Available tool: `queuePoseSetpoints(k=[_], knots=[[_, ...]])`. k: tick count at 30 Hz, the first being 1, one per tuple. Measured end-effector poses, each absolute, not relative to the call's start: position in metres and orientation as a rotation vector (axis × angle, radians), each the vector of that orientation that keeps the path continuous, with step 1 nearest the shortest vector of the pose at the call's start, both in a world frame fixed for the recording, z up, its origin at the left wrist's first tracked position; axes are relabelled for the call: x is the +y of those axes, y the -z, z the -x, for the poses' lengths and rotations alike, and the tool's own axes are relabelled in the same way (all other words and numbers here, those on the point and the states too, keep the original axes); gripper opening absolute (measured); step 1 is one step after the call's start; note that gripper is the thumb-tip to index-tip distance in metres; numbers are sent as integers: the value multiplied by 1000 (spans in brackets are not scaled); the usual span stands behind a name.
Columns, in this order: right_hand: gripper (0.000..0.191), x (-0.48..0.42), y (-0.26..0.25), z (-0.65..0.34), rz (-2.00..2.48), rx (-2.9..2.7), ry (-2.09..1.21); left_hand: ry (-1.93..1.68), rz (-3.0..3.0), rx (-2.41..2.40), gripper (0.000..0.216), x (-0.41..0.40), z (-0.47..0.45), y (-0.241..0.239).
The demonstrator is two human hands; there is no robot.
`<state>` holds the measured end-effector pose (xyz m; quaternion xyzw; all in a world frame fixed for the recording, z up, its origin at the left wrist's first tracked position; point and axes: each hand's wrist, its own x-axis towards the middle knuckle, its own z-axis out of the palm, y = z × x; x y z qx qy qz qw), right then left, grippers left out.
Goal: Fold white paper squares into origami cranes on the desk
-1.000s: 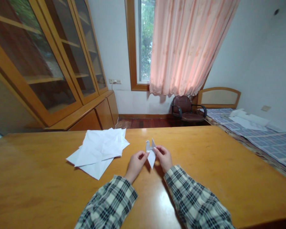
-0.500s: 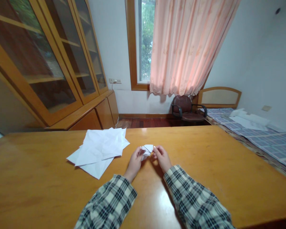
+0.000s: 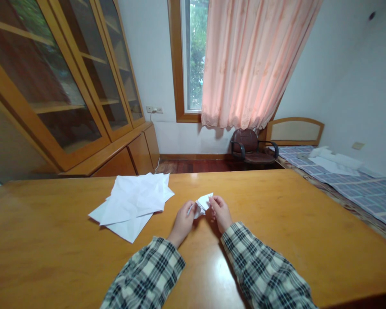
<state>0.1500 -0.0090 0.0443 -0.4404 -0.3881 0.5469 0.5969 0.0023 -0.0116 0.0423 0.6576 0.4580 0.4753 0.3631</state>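
Over the worktop point(image 3: 286, 223), 1 folded paper point(image 3: 205, 201) pinched by left grip point(image 3: 183, 219) and right grip point(image 3: 221, 212), white sheets point(image 3: 135, 201) piled nearby.

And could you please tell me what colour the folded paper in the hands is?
The folded paper is white, seen best in the head view.

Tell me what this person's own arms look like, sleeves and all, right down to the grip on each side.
The left sleeve and right sleeve match: long, loose-looking fabric in a cream and black plaid, reaching to the wrists. The left grip and right grip are bare human hands, without gloves.
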Motion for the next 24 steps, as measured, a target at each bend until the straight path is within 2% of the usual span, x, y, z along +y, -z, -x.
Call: queuePoseSetpoints(k=[9,14,24], knots=[[50,-9,-49,-147,965,-867,-1221,-1198,-1746,1196,34,-10,-2,-39],[46,-8,-38,-145,1119,-1024,-1304,-1165,-1786,1184,32,-11,-1,-37],[51,-6,-31,-148,1135,-1058,-1135,-1134,-1725,1177,39,-13,-4,-42]])
